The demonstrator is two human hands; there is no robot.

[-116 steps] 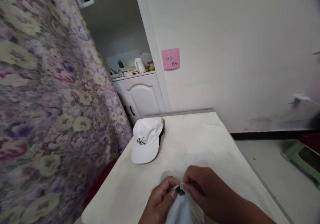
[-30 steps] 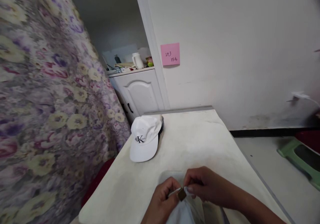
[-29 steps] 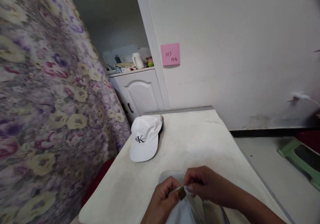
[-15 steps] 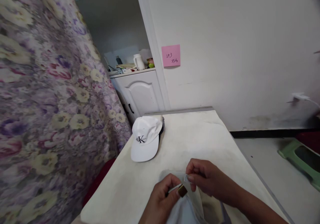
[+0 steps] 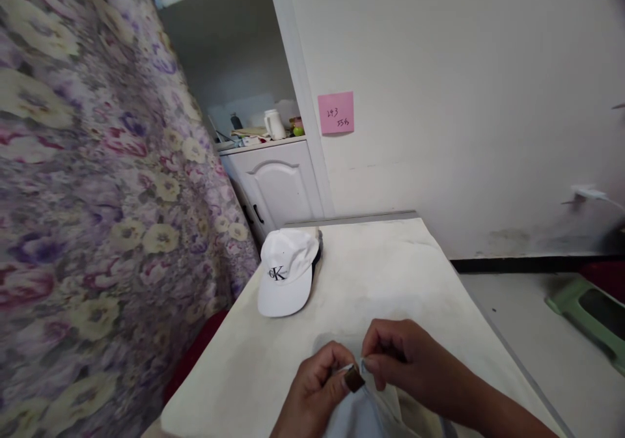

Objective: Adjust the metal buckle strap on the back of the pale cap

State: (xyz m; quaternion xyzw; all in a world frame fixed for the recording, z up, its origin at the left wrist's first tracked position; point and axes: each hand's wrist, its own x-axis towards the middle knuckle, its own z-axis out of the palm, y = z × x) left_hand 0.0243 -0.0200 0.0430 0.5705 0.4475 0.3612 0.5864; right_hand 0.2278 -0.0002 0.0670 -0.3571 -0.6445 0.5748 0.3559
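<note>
Two hands work at a little clip on a pale cap.
From where I stand, the left hand [image 5: 312, 392] has its thumb and finger shut tight on the brown clip [image 5: 353, 379]. The right hand [image 5: 415, 363] makes a tiny pinch on the pale strap [image 5: 363, 364], just beside the clip. I can't tell if the strap goes through it. The pale cap [image 5: 354, 418] is under the hands, at the near end of the table [image 5: 234, 366]. I think this is the fiddly bit, fitting or freeing the strap. A good next move needs the clip kept still and a soft, straight pull or push. The white cap [image 5: 288, 262] sits farther off, to the left.
</note>
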